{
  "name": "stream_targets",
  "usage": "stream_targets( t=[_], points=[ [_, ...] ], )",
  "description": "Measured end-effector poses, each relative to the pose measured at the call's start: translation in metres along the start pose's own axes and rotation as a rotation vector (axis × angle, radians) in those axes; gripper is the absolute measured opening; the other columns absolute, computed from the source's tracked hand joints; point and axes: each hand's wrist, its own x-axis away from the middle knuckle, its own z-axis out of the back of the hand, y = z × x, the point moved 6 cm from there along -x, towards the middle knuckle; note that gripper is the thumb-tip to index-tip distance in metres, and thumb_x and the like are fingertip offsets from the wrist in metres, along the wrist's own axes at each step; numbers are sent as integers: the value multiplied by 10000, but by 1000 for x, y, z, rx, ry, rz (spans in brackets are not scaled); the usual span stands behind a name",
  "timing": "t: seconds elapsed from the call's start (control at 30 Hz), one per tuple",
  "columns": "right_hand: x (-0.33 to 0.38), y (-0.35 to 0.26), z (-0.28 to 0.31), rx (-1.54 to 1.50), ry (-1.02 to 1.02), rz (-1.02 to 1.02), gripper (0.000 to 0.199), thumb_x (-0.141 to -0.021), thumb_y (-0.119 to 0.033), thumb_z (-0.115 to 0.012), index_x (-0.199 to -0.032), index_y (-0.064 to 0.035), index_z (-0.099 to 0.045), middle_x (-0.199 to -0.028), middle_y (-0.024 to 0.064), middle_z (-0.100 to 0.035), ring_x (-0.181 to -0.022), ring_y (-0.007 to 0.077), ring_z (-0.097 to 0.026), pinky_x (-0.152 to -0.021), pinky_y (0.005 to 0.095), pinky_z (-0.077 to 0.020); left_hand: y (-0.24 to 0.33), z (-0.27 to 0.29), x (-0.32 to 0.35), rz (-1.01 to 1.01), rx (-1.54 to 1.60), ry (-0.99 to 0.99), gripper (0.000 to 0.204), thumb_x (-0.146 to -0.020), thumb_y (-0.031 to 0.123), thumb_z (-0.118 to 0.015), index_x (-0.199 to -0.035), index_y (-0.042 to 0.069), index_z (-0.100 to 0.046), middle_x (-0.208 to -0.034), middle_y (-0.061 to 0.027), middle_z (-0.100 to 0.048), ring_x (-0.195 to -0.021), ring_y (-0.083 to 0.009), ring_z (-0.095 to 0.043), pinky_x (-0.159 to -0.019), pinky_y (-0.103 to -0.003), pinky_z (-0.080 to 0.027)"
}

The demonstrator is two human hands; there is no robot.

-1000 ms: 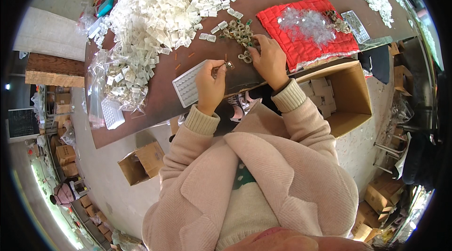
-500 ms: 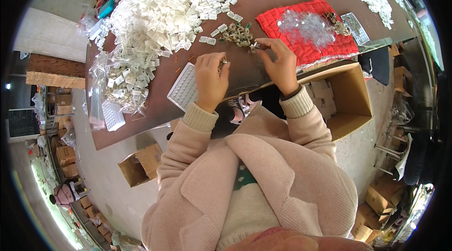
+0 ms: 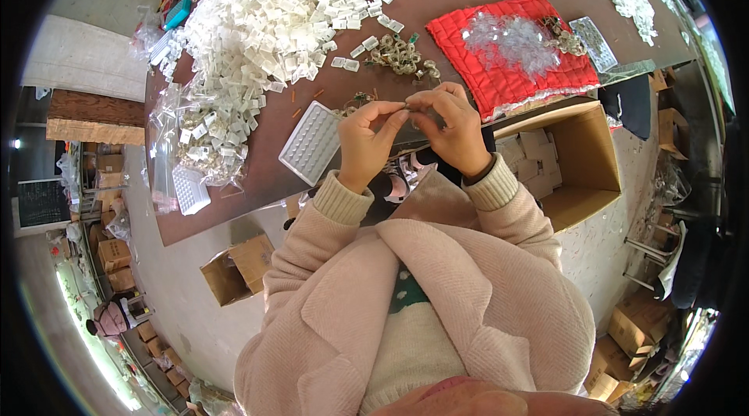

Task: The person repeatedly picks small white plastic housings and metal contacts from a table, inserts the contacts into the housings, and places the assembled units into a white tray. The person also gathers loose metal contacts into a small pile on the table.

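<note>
A tiny metal piece (image 3: 407, 106) sits pinched between both hands above the table edge, too small to tell its long axis. The left hand (image 3: 365, 139) grips from eight o'clock, the right hand (image 3: 451, 129) from four, both narrow. The white tray (image 3: 310, 141) lies at nine o'clock, nearer the left.

A big heap of white plastic bits (image 3: 273, 10) covers my brown bench (image 3: 257, 174). A red mat (image 3: 511, 53) lies beside an open cardboard box (image 3: 581, 170).
</note>
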Motion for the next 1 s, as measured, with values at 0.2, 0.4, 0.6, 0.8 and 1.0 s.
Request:
stream_targets(
  t=[0.2, 0.4, 0.6, 0.8, 1.0],
  points=[
    [-5, 42, 1, 22, 22, -307, 199, -831, -33, -722, -1028, -52, -697, -946, 133, -707, -870, 328, -659, -764, 415, -516, -8, 10, 0, -3, -311, 40, 121, -892, 91, -763, -957, -6, -732, -822, -56, -719, -727, -88, -656, -659, -238, -509],
    [-14, 59, -16, 490, -15, -188, 272, -778, -154, -793, -1021, -59, -719, -1006, 121, -646, -967, 325, -623, -835, 415, -509, -5, 15, -2, -136, -817, 92, 177, -884, 197, -723, -933, 28, -713, -845, -142, -707, -728, -322, -671, -668, -409, -526],
    [-19, 49, -11, 466, -4, -123, 215, -778, -117, -774, -976, -70, -704, -1024, 92, -654, -983, 300, -620, -851, 411, -485, 12, 12, -8, -304, -759, 115, 227, -882, 133, -744, -1070, 13, -701, -908, -119, -713, -699, -232, -675, -635, -336, -522],
    [-16, 30, -2, 451, 33, 122, 135, -781, -88, -729, -908, -104, -684, -997, 53, -693, -1002, 265, -625, -892, 419, -436, -4, -20, -26, -73, -167, -35, 306, -855, -11, -710, -1158, -12, -666, -964, -139, -711, -810, -213, -698, -727, -324, -550],
    [-8, 51, -11, 173, -52, -128, 133, -807, -80, -740, -933, -73, -696, -950, 89, -711, -894, 277, -663, -883, 403, -469, -15, -33, -31, -50, -197, -77, 285, -862, -43, -694, -1145, -38, -660, -964, -132, -710, -856, -178, -714, -767, -303, -568]
  ],
)
